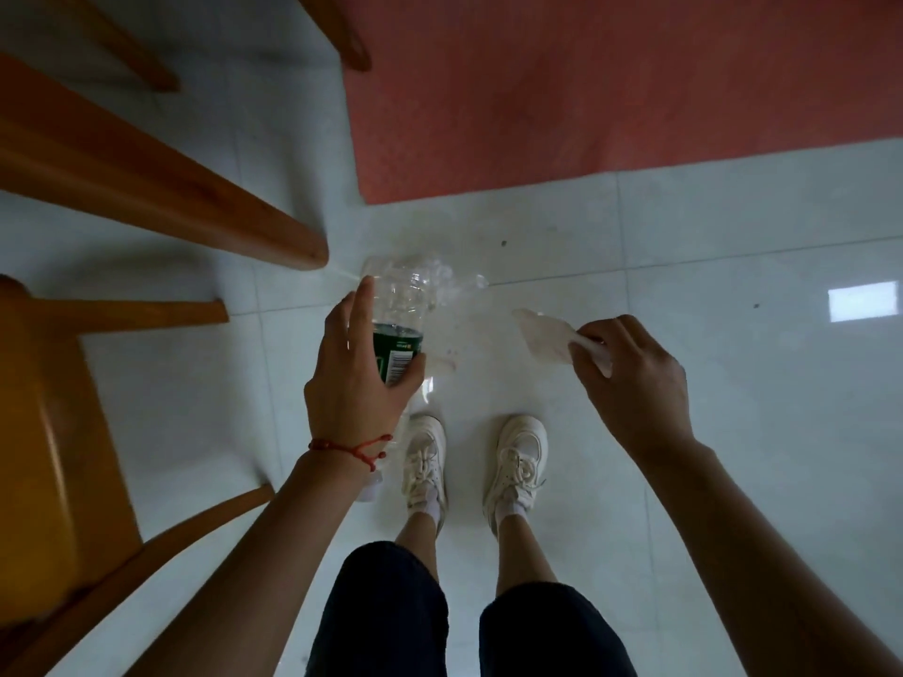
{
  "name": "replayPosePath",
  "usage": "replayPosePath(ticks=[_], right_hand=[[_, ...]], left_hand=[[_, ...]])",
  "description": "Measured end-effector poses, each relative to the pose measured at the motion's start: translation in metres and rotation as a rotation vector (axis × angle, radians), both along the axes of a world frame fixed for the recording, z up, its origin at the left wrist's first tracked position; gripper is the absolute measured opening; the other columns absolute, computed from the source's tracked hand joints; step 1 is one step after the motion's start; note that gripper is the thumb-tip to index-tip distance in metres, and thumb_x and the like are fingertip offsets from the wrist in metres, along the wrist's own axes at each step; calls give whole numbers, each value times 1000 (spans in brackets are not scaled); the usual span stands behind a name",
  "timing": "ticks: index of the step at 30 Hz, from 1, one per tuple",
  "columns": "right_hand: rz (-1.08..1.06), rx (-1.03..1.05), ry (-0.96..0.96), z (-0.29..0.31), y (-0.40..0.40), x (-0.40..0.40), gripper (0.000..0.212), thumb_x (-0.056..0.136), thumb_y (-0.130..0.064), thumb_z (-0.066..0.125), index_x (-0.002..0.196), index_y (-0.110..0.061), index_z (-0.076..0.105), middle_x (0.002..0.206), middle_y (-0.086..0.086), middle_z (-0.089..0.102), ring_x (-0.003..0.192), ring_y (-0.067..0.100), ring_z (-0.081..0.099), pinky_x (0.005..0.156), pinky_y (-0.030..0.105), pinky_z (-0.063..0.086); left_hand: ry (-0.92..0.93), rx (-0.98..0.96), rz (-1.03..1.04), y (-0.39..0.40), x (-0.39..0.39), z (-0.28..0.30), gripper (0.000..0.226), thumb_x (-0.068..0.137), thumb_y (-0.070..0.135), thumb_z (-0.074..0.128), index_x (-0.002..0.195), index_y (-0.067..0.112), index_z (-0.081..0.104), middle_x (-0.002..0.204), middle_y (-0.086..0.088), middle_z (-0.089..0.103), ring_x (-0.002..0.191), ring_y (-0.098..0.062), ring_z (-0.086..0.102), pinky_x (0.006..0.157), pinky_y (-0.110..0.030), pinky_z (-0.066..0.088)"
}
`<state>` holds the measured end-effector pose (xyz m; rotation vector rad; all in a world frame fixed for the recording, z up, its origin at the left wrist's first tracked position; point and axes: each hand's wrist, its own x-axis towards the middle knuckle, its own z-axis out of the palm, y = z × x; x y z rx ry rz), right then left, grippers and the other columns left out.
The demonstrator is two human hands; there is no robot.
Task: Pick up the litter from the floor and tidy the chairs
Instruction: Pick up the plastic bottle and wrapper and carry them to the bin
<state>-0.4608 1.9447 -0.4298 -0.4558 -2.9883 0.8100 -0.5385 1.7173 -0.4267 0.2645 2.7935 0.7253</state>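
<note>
My left hand (359, 368) grips a crumpled clear plastic bottle (408, 298) with a green label, held above the white tiled floor. Its capped end pokes out below my wrist. My right hand (630, 378) pinches a crumpled white tissue (545, 337) at about the same height, to the right of the bottle. A wooden chair (53, 432) with an orange seat stands at the left edge, close to my left arm.
Wooden chair legs (195, 197) slant across the upper left. A red carpet (611, 85) covers the floor ahead and right. My feet in white sneakers (425, 461) stand on the tiles below the hands. Small dark specks (503, 243) dot the tiles.
</note>
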Motion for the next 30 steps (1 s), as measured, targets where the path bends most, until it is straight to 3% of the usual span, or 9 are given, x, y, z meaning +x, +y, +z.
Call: replayPosePath(ticks=[9, 19, 30], right_hand=[[55, 65, 74, 123, -13, -5, 8, 76, -6, 71, 80, -5, 64, 73, 8, 63, 54, 26, 59, 46, 25, 43], [221, 16, 162, 209, -38, -19, 9, 76, -6, 71, 79, -7, 63, 73, 9, 63, 54, 28, 58, 47, 26, 41], [723, 49, 242, 260, -44, 1, 10, 75, -6, 72, 79, -4, 64, 71, 10, 63, 53, 24, 59, 51, 23, 46]], left_hand=[[47, 27, 58, -29, 2, 127, 84, 67, 26, 79, 136, 5, 34, 126, -23, 50, 105, -40, 56, 59, -47, 56], [104, -43, 314, -40, 44, 216, 84, 65, 24, 81, 134, 4, 38, 121, -22, 53, 95, -40, 58, 57, -46, 54], [49, -37, 832, -53, 179, 249, 86, 69, 27, 78, 138, 8, 31, 128, -23, 47, 107, -43, 53, 67, -57, 54]])
